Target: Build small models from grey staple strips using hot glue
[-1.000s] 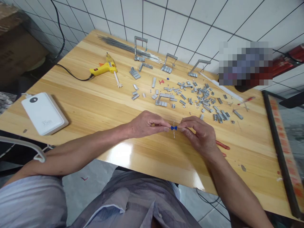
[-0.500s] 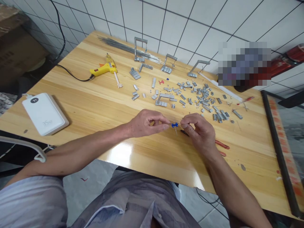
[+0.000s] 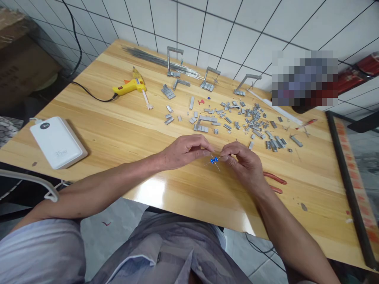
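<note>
Holding the blue bow-shaped piece (image 3: 214, 160) aslant now, instead of nearly level between two pinches as half a second ago. Keeping it over the near half of the wooden table (image 3: 118, 130), in the gap between the hands. Gripping from one side with the right hand (image 3: 243, 159), thumb and forefinger closed on its right end or on a fine wire leaving it (too thin to say which). Reaching with the left hand (image 3: 189, 150), now off the left side and by the upper end of the twisted wire (image 3: 217, 167) crossing the piece, thumb and forefinger almost together; impossible to tell whether gripping. Suggesting a change of hold, with support probably all on the right. Half-covering a red-handled tool (image 3: 275, 177) with the right wrist.

Showing "35" on the white power bank (image 3: 57, 142), followed by blurred characters, plus a round display too small to read. Bearing red marks, perhaps characters, down the dark-framed panel (image 3: 355, 169) at right, not legible. Revealing no readable brand.
</note>
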Action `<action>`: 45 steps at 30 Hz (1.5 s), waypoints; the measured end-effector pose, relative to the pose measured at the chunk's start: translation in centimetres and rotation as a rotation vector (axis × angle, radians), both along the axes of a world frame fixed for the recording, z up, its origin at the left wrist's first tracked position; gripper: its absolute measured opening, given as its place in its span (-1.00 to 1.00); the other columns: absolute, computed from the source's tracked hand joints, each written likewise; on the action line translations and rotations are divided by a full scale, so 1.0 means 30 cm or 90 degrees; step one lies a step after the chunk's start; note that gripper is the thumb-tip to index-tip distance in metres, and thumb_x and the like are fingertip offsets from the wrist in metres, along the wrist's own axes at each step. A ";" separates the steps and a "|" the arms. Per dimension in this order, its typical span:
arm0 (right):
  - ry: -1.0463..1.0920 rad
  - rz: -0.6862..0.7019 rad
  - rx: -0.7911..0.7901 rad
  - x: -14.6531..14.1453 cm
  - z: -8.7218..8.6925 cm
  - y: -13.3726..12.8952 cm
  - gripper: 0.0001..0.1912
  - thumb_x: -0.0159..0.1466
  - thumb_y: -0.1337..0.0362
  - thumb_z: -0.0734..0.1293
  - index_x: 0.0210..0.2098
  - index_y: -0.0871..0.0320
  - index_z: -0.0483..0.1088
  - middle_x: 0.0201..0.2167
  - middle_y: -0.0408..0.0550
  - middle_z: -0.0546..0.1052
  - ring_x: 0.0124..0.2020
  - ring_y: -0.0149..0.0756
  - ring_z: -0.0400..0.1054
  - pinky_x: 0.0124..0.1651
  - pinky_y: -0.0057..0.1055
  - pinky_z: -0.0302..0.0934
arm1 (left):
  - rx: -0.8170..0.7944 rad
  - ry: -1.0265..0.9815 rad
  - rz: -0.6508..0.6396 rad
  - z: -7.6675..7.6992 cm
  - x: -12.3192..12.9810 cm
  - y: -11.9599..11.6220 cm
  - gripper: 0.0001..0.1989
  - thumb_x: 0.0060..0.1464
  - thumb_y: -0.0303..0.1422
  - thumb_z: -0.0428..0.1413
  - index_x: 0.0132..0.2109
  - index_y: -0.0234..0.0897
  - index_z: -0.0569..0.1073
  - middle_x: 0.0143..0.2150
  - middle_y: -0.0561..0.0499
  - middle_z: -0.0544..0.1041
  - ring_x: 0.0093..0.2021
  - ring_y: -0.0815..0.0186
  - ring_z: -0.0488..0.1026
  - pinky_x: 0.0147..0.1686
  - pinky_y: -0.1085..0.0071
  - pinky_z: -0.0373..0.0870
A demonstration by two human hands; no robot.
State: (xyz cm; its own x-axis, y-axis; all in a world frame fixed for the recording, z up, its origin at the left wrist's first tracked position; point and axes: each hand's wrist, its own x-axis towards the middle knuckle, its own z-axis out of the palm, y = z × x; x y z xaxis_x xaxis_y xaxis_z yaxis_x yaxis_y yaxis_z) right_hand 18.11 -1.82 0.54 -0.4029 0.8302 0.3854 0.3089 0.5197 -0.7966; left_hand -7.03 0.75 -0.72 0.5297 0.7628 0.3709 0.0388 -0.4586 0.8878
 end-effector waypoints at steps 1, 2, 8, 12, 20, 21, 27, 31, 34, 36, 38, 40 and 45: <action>-0.001 -0.001 -0.003 -0.001 -0.001 0.000 -0.89 0.39 0.36 0.43 -0.18 -0.02 0.54 -0.27 -0.14 0.59 -0.23 -0.31 0.48 -0.11 -0.31 0.38 | -0.011 0.006 0.001 0.000 -0.001 0.000 -0.79 0.35 -0.19 0.21 -0.11 -0.22 0.64 -0.21 -0.02 0.65 -0.20 0.34 0.56 -0.16 0.42 0.43; -0.001 -0.002 -0.007 -0.001 -0.002 0.000 -0.89 0.39 0.36 0.43 -0.18 -0.02 0.54 -0.27 -0.14 0.59 -0.23 -0.32 0.48 -0.11 -0.32 0.37 | -0.022 0.012 0.002 0.000 -0.002 0.000 -0.78 0.35 -0.18 0.21 -0.12 -0.22 0.63 -0.22 -0.02 0.65 -0.21 0.34 0.55 -0.18 0.42 0.42; 0.001 -0.020 -0.054 -0.004 -0.007 -0.004 -0.93 0.39 0.32 0.43 -0.19 -0.01 0.54 -0.28 -0.17 0.58 -0.24 -0.36 0.47 -0.12 -0.36 0.35 | -0.109 0.033 -0.011 0.008 -0.006 -0.005 -0.72 0.34 -0.12 0.19 -0.12 -0.25 0.62 -0.23 -0.01 0.64 -0.25 0.34 0.52 -0.23 0.42 0.39; -0.002 -0.073 -0.114 -0.001 -0.017 -0.011 -0.96 0.40 0.24 0.42 -0.15 0.01 0.54 -0.27 -0.16 0.59 -0.25 -0.34 0.47 -0.15 -0.35 0.36 | -0.176 0.023 -0.030 0.014 -0.004 -0.006 -0.70 0.34 -0.11 0.18 -0.11 -0.27 0.60 -0.19 -0.03 0.65 -0.21 0.32 0.54 -0.18 0.40 0.43; -0.049 -0.215 0.018 -0.002 0.000 -0.014 -0.96 0.39 0.25 0.41 -0.17 0.03 0.53 -0.33 -0.17 0.55 -0.35 -0.34 0.41 -0.21 -0.31 0.34 | -0.229 -0.030 0.035 -0.014 0.004 -0.005 -0.76 0.31 -0.19 0.20 -0.15 -0.30 0.58 -0.26 -0.02 0.66 -0.32 0.38 0.54 -0.31 0.47 0.40; -0.069 -0.219 0.049 -0.006 0.007 -0.017 -0.97 0.39 0.25 0.41 -0.17 0.03 0.52 -0.34 -0.16 0.55 -0.36 -0.33 0.41 -0.23 -0.31 0.34 | -0.237 -0.030 0.053 -0.014 0.006 -0.007 -0.77 0.29 -0.20 0.21 -0.17 -0.30 0.58 -0.28 -0.02 0.66 -0.34 0.39 0.53 -0.34 0.48 0.39; -0.213 -0.152 0.224 -0.046 0.024 -0.043 -0.95 0.39 0.34 0.38 -0.18 0.06 0.50 -0.34 -0.06 0.59 -0.33 -0.26 0.45 -0.27 -0.29 0.35 | -0.251 -0.021 0.116 -0.001 0.014 -0.014 -0.80 0.24 -0.23 0.23 -0.23 -0.31 0.57 -0.34 -0.02 0.66 -0.43 0.41 0.48 -0.47 0.51 0.29; -0.297 -0.149 0.267 -0.065 0.002 -0.043 -0.94 0.40 0.32 0.36 -0.19 0.10 0.51 -0.35 -0.01 0.60 -0.31 -0.22 0.48 -0.29 -0.28 0.32 | -0.229 0.000 0.121 0.000 0.015 -0.017 -0.78 0.25 -0.22 0.22 -0.23 -0.32 0.58 -0.36 -0.01 0.65 -0.48 0.45 0.42 -0.51 0.53 0.22; -0.324 -0.155 0.255 -0.066 -0.015 -0.035 -0.90 0.42 0.30 0.35 -0.21 0.08 0.53 -0.36 -0.02 0.60 -0.32 -0.23 0.48 -0.28 -0.30 0.30 | -0.198 0.018 0.119 0.002 0.016 -0.020 -0.78 0.25 -0.23 0.23 -0.23 -0.32 0.58 -0.40 0.03 0.63 -0.51 0.48 0.37 -0.52 0.54 0.20; -0.337 -0.156 0.244 -0.067 -0.022 -0.031 -0.88 0.42 0.30 0.34 -0.23 0.07 0.54 -0.37 -0.02 0.61 -0.32 -0.24 0.48 -0.28 -0.30 0.29 | -0.182 0.030 0.119 0.008 0.017 -0.022 -0.80 0.23 -0.25 0.23 -0.24 -0.31 0.58 -0.42 0.05 0.63 -0.52 0.48 0.36 -0.51 0.54 0.21; -0.340 -0.155 0.243 -0.070 -0.028 -0.028 -0.86 0.42 0.31 0.34 -0.24 0.07 0.55 -0.37 -0.02 0.62 -0.33 -0.24 0.49 -0.28 -0.30 0.28 | -0.175 0.042 0.123 0.013 0.020 -0.026 -0.81 0.22 -0.26 0.23 -0.26 -0.31 0.58 -0.42 0.05 0.63 -0.52 0.48 0.37 -0.49 0.54 0.23; -0.333 -0.150 0.242 -0.075 -0.031 -0.027 -0.86 0.41 0.33 0.34 -0.25 0.08 0.56 -0.38 -0.03 0.63 -0.34 -0.24 0.49 -0.28 -0.30 0.29 | -0.175 0.049 0.121 0.015 0.024 -0.030 -0.82 0.21 -0.27 0.23 -0.26 -0.30 0.59 -0.41 0.05 0.64 -0.50 0.47 0.40 -0.47 0.53 0.27; -0.273 -0.137 0.156 -0.075 -0.029 -0.017 -0.84 0.36 0.38 0.33 -0.29 0.08 0.54 -0.41 -0.07 0.62 -0.40 -0.30 0.46 -0.31 -0.35 0.28 | -0.193 0.007 0.115 0.005 0.024 -0.031 -0.74 0.23 -0.17 0.23 -0.13 -0.29 0.60 -0.33 0.01 0.67 -0.41 0.40 0.50 -0.39 0.50 0.37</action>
